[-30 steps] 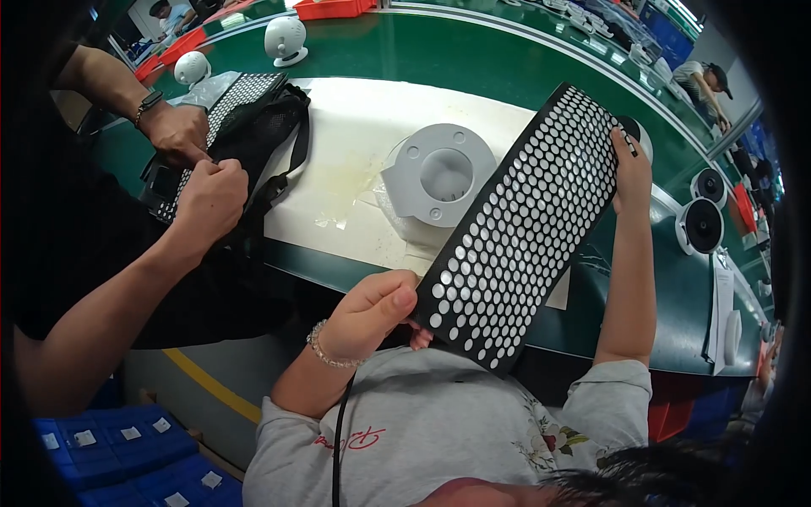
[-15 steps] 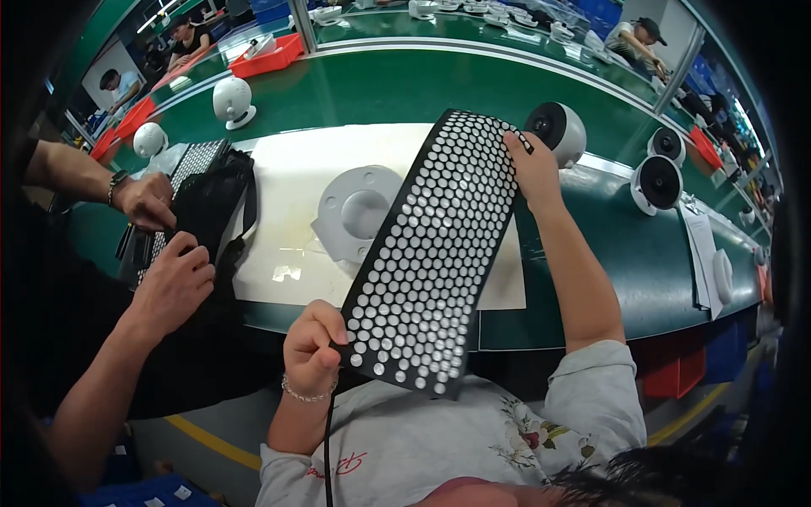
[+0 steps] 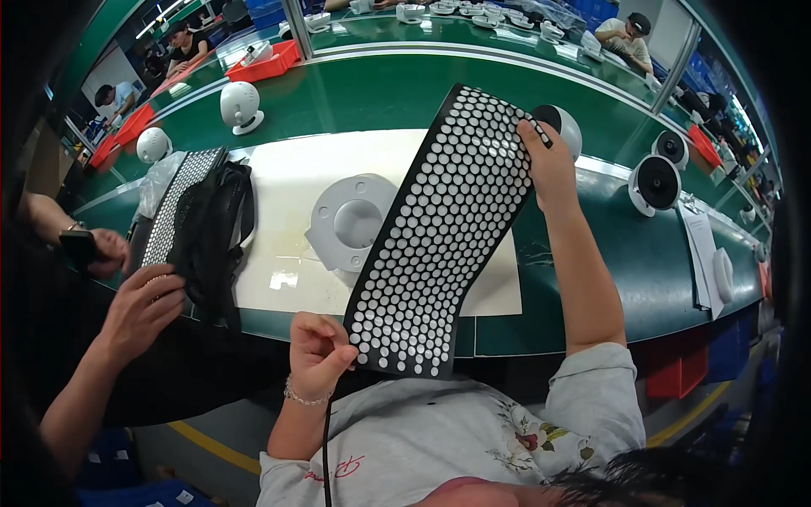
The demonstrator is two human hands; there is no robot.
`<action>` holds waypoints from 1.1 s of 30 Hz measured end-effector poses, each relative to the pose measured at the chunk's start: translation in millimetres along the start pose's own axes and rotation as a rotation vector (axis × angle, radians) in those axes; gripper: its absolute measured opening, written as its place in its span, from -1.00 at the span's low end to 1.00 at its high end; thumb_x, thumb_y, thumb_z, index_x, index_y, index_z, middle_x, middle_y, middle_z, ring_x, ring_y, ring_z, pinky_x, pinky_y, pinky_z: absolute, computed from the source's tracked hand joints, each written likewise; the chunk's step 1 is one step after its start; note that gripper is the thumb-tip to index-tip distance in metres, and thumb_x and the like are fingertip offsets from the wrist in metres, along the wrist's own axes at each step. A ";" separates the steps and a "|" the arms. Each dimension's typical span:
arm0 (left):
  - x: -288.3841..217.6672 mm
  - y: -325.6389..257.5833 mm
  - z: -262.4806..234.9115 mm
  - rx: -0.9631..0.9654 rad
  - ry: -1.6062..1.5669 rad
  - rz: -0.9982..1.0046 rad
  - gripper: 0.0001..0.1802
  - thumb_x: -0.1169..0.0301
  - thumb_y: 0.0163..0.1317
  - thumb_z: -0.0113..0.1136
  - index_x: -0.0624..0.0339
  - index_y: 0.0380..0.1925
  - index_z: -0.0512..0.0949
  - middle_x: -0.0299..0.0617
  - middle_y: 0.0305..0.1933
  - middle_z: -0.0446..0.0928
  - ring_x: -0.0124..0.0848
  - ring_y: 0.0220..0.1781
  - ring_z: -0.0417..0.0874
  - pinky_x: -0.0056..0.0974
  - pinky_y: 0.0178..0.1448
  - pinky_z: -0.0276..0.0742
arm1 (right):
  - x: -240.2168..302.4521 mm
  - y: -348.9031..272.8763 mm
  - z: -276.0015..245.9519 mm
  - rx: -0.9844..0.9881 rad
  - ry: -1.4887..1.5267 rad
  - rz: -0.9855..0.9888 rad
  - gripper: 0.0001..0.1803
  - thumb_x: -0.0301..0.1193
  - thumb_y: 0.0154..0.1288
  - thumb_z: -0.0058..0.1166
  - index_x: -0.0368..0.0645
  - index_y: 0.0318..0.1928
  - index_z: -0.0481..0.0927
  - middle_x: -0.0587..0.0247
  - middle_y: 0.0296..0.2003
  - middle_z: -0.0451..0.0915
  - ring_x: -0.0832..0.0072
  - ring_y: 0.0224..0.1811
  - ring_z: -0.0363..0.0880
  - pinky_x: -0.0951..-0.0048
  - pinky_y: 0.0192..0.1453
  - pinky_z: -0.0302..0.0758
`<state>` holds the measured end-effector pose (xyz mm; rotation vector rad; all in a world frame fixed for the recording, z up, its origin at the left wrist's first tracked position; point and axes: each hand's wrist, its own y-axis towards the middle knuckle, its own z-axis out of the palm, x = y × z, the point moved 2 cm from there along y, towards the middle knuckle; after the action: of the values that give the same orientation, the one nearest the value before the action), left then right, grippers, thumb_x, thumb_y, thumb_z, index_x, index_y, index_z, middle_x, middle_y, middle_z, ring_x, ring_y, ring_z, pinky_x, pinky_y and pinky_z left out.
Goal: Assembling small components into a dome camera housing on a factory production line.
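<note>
I hold a long black sheet covered with rows of small white round pads (image 3: 439, 237), slanting from my chest out over the bench. My right hand (image 3: 547, 165) grips its far top corner. My left hand (image 3: 317, 351) pinches its near lower-left edge, fingers curled. Under the sheet, a white round housing with a central hole (image 3: 346, 224) lies on a white mat (image 3: 287, 177).
At the left, a co-worker's hands (image 3: 139, 304) rest by a stack of dotted sheets and black material (image 3: 198, 224). White ball-shaped units (image 3: 239, 106) and black-faced round units (image 3: 655, 182) stand on the green bench (image 3: 608, 253). Papers (image 3: 701, 253) lie at the right; red trays (image 3: 270, 59) stand behind.
The sheet has swung left and stands more lengthwise across the mat, covering part of the white housing. The co-worker's hands have drawn back from the stack.
</note>
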<state>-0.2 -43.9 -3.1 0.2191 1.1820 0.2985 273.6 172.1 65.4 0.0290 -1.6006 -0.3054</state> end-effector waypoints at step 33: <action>-4.4 -16.8 -71.9 -0.246 -0.171 -0.151 -0.52 0.57 0.13 0.03 0.32 0.09 0.25 -0.16 0.08 0.35 -0.32 0.13 0.34 -0.24 0.20 0.23 | 69.6 -43.0 65.3 0.308 0.523 -0.302 -0.44 -0.60 0.07 0.11 -0.20 0.10 0.24 0.26 -0.02 0.31 0.57 -0.08 0.36 0.60 0.01 0.33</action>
<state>-66.7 -60.3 -30.9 -0.0590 0.9764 0.2834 198.0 128.0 122.8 0.5494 -1.1049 -0.2542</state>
